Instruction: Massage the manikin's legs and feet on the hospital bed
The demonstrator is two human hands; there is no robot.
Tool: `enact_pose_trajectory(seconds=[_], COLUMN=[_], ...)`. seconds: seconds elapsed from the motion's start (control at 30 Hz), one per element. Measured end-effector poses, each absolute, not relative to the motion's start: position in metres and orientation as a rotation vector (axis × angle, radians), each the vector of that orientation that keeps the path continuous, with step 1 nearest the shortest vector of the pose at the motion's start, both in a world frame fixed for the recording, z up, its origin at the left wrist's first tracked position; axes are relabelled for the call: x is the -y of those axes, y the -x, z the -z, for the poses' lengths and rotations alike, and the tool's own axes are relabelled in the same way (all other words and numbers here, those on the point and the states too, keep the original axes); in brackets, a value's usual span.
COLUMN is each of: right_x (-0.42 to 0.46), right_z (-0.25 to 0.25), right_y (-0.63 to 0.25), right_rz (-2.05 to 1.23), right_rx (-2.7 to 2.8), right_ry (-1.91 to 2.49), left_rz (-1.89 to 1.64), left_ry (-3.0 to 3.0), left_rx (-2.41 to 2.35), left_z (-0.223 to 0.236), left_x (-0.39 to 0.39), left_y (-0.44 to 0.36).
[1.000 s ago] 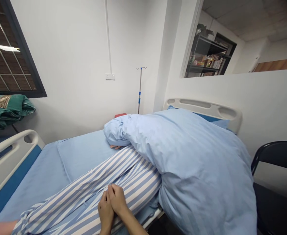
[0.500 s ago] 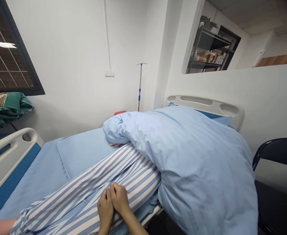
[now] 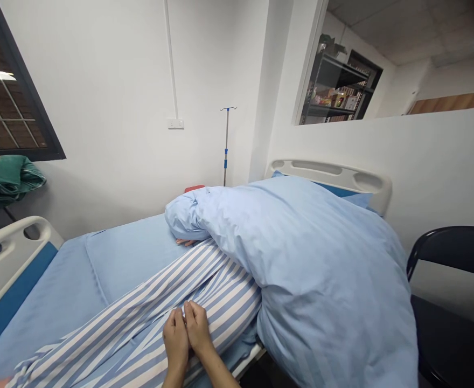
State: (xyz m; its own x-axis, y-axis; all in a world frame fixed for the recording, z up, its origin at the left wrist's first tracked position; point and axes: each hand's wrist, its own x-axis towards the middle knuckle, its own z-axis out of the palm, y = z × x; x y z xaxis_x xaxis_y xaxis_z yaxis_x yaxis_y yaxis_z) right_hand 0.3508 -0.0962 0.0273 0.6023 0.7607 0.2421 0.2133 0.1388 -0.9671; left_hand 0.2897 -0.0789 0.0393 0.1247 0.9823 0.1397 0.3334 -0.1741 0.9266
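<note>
Left hand (image 3: 175,339) and right hand (image 3: 196,328) both pinched on a fold of blue-striped patient clothing (image 3: 224,302) lying along the hospital bed (image 3: 47,318); a hard tug could slip the cloth or jerk whoever lies beneath.

Nothing is legible: the packages (image 3: 333,99) on the shelf at two o'clock are too small to read.
</note>
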Motion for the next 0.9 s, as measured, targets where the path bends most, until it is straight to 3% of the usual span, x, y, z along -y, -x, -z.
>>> enact_pose_trajectory(seconds=[0.27,0.6,0.9], right_x=[0.095,0.111,0.108], right_z=[-0.019,-0.060,-0.032], right_y=[-0.351,-0.365,-0.366], right_rz=[-0.506,-0.137,-0.213], right_rx=[0.900,1.380,1.179], right_ry=[1.405,1.785,1.739], left_rz=[-0.986,-0.821,-0.853], left_ry=[-1.923,-1.865,-1.886], left_rx=[-1.412,-1.400,-1.394], left_z=[-0.004,-0.017,-0.023], left_x=[0.078,0.082,0.084], left_y=[-0.286,-0.286,-0.289])
